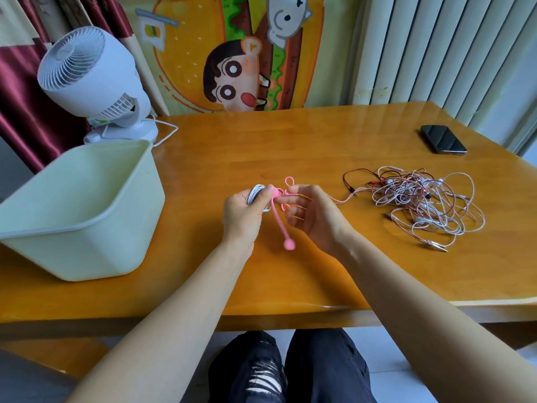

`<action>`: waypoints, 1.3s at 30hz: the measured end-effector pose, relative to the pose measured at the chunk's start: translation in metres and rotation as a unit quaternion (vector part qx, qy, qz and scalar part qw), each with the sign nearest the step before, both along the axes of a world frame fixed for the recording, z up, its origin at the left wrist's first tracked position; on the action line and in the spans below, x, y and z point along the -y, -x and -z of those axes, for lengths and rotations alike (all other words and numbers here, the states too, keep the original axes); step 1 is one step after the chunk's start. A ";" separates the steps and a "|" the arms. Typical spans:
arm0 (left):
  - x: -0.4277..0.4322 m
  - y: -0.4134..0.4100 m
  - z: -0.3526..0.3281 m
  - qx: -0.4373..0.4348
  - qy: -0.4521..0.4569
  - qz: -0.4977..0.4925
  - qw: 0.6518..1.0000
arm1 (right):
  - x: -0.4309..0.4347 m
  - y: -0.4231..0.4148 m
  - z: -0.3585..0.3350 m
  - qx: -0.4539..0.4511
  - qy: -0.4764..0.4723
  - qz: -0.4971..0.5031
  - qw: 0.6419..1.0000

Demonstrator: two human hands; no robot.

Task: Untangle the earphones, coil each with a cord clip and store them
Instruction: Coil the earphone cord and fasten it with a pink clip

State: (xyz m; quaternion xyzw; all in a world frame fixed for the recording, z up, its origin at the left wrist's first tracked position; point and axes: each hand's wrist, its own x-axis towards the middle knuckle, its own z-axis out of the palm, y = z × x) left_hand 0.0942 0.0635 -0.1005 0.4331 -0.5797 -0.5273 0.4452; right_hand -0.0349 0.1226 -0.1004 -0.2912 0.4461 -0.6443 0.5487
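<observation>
Here's the risk we're watching: if the left hand [244,210] eases its squeeze, the white coil [254,194] springs open and the loops spill. If the pink clip [277,216] slips from under the thumb, the wrap is lost. Another worry (a quieter one) is the thin pink cord [345,200] running from beside the right hand [315,218] to the tangle [421,205]; a hasty tug could drag that heap along. We see the left hand gripping the coil, thumb pressing the clip onto it, while the right hand's curled fingers pinch the clip's looped end. Coil and clip sit between both hands, above the table [290,135], with the bin [87,251] off to the left and the tangle apart on the right.
</observation>
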 end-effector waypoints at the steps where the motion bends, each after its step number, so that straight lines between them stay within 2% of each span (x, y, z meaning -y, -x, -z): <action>1: -0.002 0.001 -0.001 0.008 0.006 0.005 1.000 | 0.000 -0.001 0.002 -0.057 -0.002 -0.019 0.998; 4: -0.006 0.005 -0.006 0.043 0.031 0.000 0.999 | -0.002 -0.006 0.005 -0.165 0.027 -0.044 0.985; 8: -0.009 0.003 -0.012 0.048 0.051 0.014 0.997 | -0.002 -0.010 0.002 -0.200 0.046 -0.007 0.979; 10: -0.012 0.000 -0.018 0.030 0.038 0.041 0.998 | -0.002 -0.009 0.002 -0.169 0.070 0.007 0.983; 14: -0.009 -0.004 -0.027 0.048 0.003 0.036 0.998 | -0.003 -0.001 -0.002 0.008 0.078 0.078 0.994; 18: -0.002 -0.010 -0.025 0.108 0.075 0.101 0.986 | -0.001 0.017 -0.010 0.014 0.043 0.253 0.967; 20: -0.001 -0.011 -0.025 0.121 0.089 0.113 0.982 | -0.002 0.027 -0.017 -0.021 0.031 0.293 0.955; 22: 0.000 -0.011 -0.026 0.119 0.082 0.130 0.981 | -0.005 0.029 -0.022 -0.165 -0.001 0.255 0.953; 24: -0.002 -0.009 -0.028 0.119 0.072 0.171 0.976 | -0.003 0.027 -0.025 -0.308 -0.011 0.189 0.932; 27: -0.010 -0.005 -0.033 0.138 0.063 0.237 0.960 | 0.005 0.024 -0.030 -0.495 -0.012 0.124 0.860; 29: -0.012 -0.005 -0.034 0.145 0.057 0.261 0.953 | 0.007 0.022 -0.035 -0.567 -0.016 0.055 0.822; 30: -0.012 -0.005 -0.034 0.143 0.054 0.261 0.953 | 0.007 0.022 -0.036 -0.568 -0.015 0.020 0.823; 34: -0.006 -0.009 -0.034 0.143 0.064 0.233 0.960 | -0.002 0.021 -0.037 -0.475 -0.011 -0.091 0.875; 39: -0.006 -0.009 -0.031 0.131 0.059 0.199 0.969 | -0.008 0.017 -0.035 -0.406 0.016 -0.105 0.908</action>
